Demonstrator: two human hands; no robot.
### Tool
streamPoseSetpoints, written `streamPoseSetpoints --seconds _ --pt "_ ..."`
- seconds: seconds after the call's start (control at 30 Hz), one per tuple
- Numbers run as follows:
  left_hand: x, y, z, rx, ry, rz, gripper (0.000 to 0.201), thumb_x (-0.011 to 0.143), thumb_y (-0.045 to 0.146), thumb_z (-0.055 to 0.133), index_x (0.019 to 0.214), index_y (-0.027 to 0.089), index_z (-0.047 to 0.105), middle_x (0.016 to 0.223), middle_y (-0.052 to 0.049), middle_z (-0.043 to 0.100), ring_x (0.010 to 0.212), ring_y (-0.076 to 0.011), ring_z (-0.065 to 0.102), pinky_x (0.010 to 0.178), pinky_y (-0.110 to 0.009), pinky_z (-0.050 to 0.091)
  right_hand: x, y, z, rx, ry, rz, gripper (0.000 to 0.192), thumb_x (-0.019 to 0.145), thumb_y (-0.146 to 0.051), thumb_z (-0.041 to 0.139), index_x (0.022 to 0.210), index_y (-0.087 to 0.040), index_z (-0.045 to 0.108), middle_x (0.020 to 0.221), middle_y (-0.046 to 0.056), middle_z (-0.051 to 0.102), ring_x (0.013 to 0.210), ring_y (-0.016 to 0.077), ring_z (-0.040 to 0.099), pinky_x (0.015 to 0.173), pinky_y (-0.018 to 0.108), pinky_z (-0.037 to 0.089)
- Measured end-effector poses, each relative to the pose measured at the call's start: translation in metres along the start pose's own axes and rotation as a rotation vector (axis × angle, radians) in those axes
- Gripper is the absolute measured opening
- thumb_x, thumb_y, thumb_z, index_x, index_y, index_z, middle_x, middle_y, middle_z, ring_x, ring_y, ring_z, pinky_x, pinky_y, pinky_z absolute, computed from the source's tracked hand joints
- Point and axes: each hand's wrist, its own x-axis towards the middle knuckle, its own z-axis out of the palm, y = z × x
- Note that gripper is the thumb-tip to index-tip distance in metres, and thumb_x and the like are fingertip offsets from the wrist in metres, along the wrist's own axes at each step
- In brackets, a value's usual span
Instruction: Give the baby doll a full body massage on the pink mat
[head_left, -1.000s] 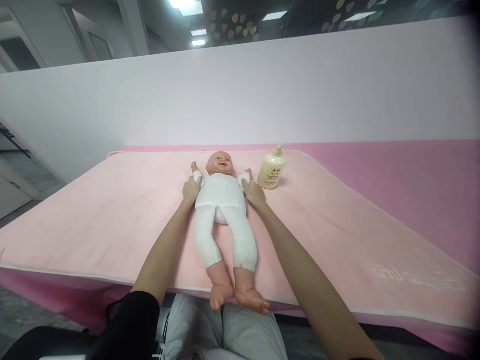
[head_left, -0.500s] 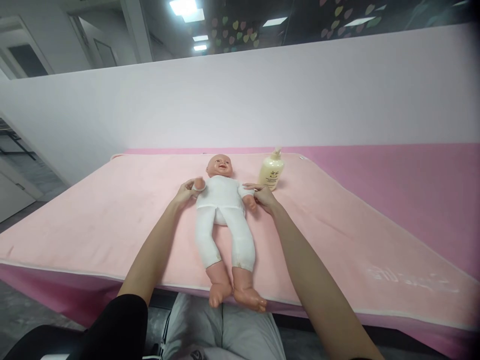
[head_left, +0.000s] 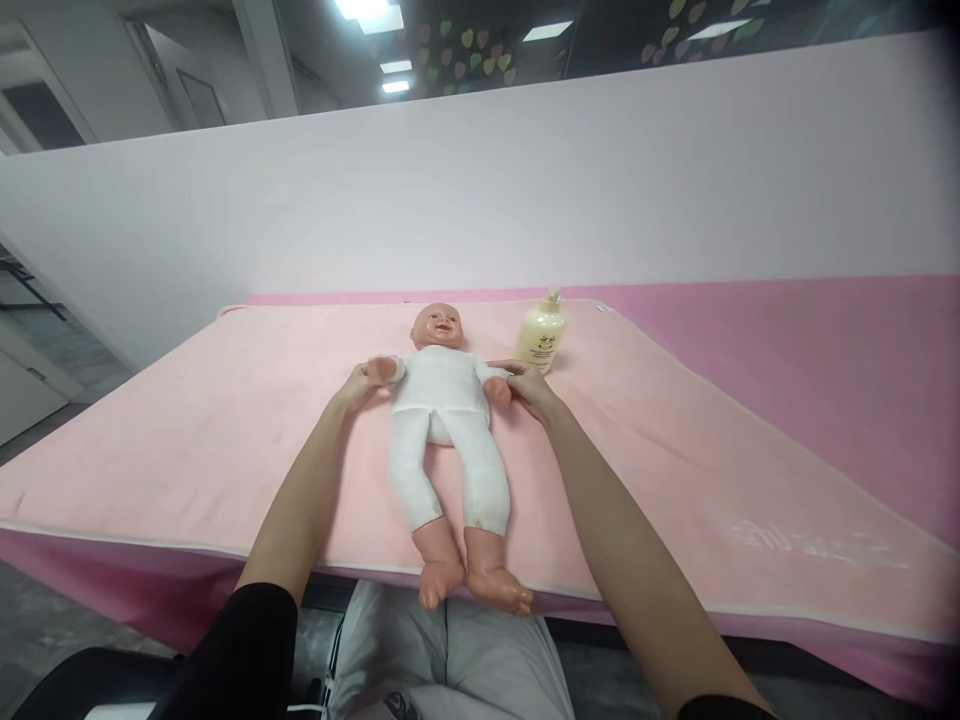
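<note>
A baby doll (head_left: pixel 441 385) with a white cloth body lies on its back on a pink towel (head_left: pixel 247 440), its head away from me and its feet over the near edge. My left hand (head_left: pixel 358 385) is closed around the doll's hand on the left side, and that arm points outward. On the other side my right hand (head_left: pixel 529 385) grips the doll's other arm near the wrist, fingers over the white sleeve and thumb underneath. Just behind my right hand stands a pump bottle (head_left: pixel 541 335) of pale yellow liquid, upright.
A white partition wall (head_left: pixel 480 200) rises behind the table, with dark glass above it. The pink table surface (head_left: pixel 825 380) shows to the right of the towel. My knees are below the near edge.
My left hand has moved the doll's arm outward to the left. My right hand has lifted the other arm slightly, and its fingers have closed more around it.
</note>
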Motion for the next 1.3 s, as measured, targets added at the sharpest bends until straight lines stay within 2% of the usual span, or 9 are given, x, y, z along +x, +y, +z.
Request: streamPoseSetpoints --seconds 0.1,0.2,0.4,0.57,0.67,0.83,1.0,1.17,1.3 --pt "0.005 0.000 0.004 -0.063 0.046 0.010 0.044 0.062 0.032 0.079 0.101 0.014 0.067 0.099 -0.009 0.070 0.092 -0.0210 0.065 0.086 -0.034 0.048 0.002 -0.001 0.002 -0.058 -0.001 0.029 0.039 0.060 -0.034 0.075 0.096 -0.018 0.070 0.059 -0.003 0.058 0.045 0.0066 0.042 0.042 0.020 0.032" --pt "0.011 -0.005 0.009 -0.022 0.176 -0.002 0.043 0.067 0.043 0.074 0.098 0.014 0.065 0.094 -0.008 0.069 0.083 -0.0188 0.064 0.077 -0.032 0.049 0.006 0.000 0.008 -0.148 0.024 0.032 0.039 0.065 -0.046 0.073 0.091 -0.017 0.068 0.046 -0.006 0.045 0.039 0.0062 0.032 0.038 0.020 0.024" --pt "0.023 -0.018 0.022 0.466 0.526 0.038 0.040 0.072 0.057 0.063 0.064 0.017 0.060 0.059 -0.002 0.057 0.065 -0.0171 0.054 0.060 -0.027 0.039 0.022 0.004 0.026 -0.346 0.229 0.015 0.038 0.073 -0.052 0.063 0.078 -0.015 0.065 0.055 0.001 0.057 0.055 0.0140 0.054 0.051 0.023 0.040" --pt "0.027 -0.019 0.028 0.629 0.663 0.056 0.043 0.072 0.056 0.063 0.052 0.019 0.054 0.049 -0.001 0.048 0.062 -0.0173 0.051 0.058 -0.028 0.034 0.024 0.005 0.031 -0.548 0.359 0.056 0.031 0.080 -0.046 0.056 0.074 -0.016 0.064 0.067 0.005 0.062 0.062 0.0158 0.056 0.055 0.025 0.040" --pt "0.025 -0.018 0.027 0.494 0.585 0.050 0.040 0.070 0.056 0.066 0.064 0.016 0.063 0.057 -0.001 0.056 0.061 -0.0154 0.052 0.056 -0.027 0.036 0.016 0.004 0.028 -0.401 0.314 0.037 0.033 0.077 -0.049 0.060 0.071 -0.017 0.061 0.058 0.002 0.057 0.049 0.0120 0.048 0.045 0.023 0.034" --pt "0.011 -0.012 0.022 0.106 0.272 0.093 0.051 0.058 0.042 0.079 0.100 0.014 0.069 0.090 -0.006 0.071 0.074 -0.0171 0.062 0.067 -0.029 0.047 -0.004 -0.003 0.015 -0.113 0.078 -0.006 0.038 0.061 -0.048 0.077 0.079 -0.016 0.066 0.058 -0.001 0.057 0.041 0.0066 0.040 0.037 0.022 0.032" --pt "0.001 -0.007 0.014 0.053 0.186 0.028 0.047 0.047 0.026 0.084 0.090 0.014 0.073 0.095 -0.010 0.072 0.088 -0.0233 0.065 0.080 -0.036 0.049 -0.010 -0.006 0.007 -0.050 -0.012 0.006 0.025 0.052 -0.026 0.078 0.073 -0.015 0.070 0.074 0.004 0.067 0.058 0.0107 0.056 0.049 0.022 0.044" --pt "0.001 -0.008 0.006 0.033 0.173 0.019 0.021 0.042 0.017 0.079 0.060 0.015 0.069 0.103 -0.011 0.072 0.098 -0.0251 0.065 0.089 -0.038 0.049 -0.006 -0.001 0.004 0.051 -0.024 0.019 0.006 0.052 -0.018 0.069 0.052 -0.017 0.063 0.106 0.007 0.068 0.093 0.0193 0.065 0.082 0.031 0.053" --pt "0.001 -0.009 0.005 0.031 0.147 0.019 0.026 0.048 0.020 0.077 0.073 0.015 0.073 0.099 -0.010 0.072 0.094 -0.0240 0.065 0.088 -0.037 0.049 -0.005 0.000 0.003 0.081 -0.007 0.006 0.014 0.052 -0.017 0.071 0.066 -0.019 0.070 0.103 0.005 0.069 0.091 0.0171 0.065 0.082 0.030 0.053"
